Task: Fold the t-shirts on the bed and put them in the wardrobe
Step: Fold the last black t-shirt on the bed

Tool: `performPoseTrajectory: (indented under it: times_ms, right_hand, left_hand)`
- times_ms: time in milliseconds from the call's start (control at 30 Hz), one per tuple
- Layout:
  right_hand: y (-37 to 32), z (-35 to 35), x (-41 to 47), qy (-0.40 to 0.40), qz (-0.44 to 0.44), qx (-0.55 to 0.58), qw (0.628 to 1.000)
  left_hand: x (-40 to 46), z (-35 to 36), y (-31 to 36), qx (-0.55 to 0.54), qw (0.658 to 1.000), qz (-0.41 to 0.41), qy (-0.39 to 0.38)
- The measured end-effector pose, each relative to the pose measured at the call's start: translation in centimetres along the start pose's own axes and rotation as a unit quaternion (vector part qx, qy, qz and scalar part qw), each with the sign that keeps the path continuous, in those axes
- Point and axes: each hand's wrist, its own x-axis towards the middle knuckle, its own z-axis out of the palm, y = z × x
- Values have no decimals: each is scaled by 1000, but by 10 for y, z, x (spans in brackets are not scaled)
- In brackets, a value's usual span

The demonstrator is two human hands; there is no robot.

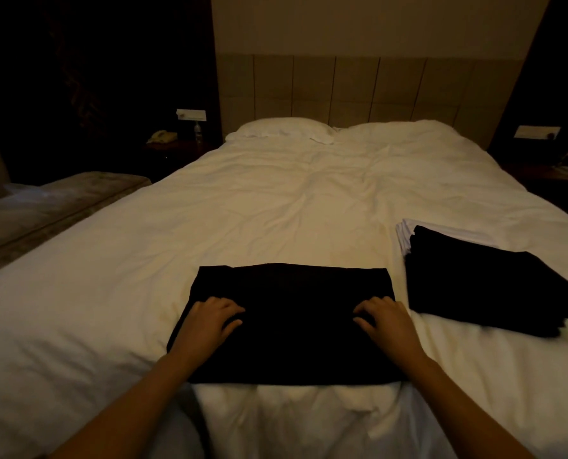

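**Both hands down on the black t-shirt at the foot of the bed**

My two forearms reach forward from the bottom of the view, bare to the elbow, and angle in toward each other over the near edge of the bed (110, 260). My left hand (209, 318) lies palm down on the left part of the black t-shirt (289, 323), fingers pointing inward toward the middle of the cloth, a little bent at the knuckles, thumb lying alongside. My right hand (387, 321) mirrors it on the right part, palm down, fingers pointing inward. Neither hand pinches or bunches any cloth that I can see; the fingers rest on top of the fabric, so both hands are loose and flat, pressing or touching only.

The black t-shirt lies on the white cover as a wide rectangle, its near edge close to the foot of the bed and its far edge running almost straight across. The room is dim and the cloth is very dark, so I cannot make out folds or seams within it.

To my right, apart from the shirt under my hands, sits a pile of folded dark garments (488, 286) on the cover, with folded white cloth (405, 233) showing at its far left corner. A white pillow (282, 129) lies at the head of the bed against the padded headboard (342, 87). A telephone (161, 137) stands on the dark nightstand at the far left.
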Motion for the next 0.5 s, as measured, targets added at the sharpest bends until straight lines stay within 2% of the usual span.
performPoseTrajectory:
  times_ms: [100,167,233,267,300,333,367,400,433,467,500]
  right_hand:
    - [-1,0,-13,-36,17,22,999]
    - [-7,-1,-24,16,54,76,996]
    - [-20,-3,-38,75,97,155,980]
    - [-29,-2,-46,81,125,207,967]
    - [-37,0,-53,71,165,268,946]
    - [-45,2,-57,57,216,346,911]
    - [-52,3,-59,44,276,443,852]
    - [-57,2,-58,27,333,544,770]
    - [-61,1,-55,7,373,632,679]
    - [-62,-1,-51,-4,392,692,605]
    - [-61,-4,-46,-6,404,725,557]
  left_hand:
    - [-6,-5,5,-25,997,-63,35]
    - [-14,-11,16,-65,985,-141,69]
    - [-25,-17,31,-163,950,-242,112]
    - [-28,-22,41,-247,914,-298,118]
    - [-30,-27,52,-364,851,-361,112]
    - [-30,-31,63,-494,754,-423,98]
    - [-29,-34,71,-605,639,-469,75]
    - [-28,-35,77,-683,534,-496,53]
    - [-27,-35,80,-729,459,-506,40]
    - [-25,-35,81,-756,408,-510,40]
    - [-23,-34,79,-775,374,-507,47]
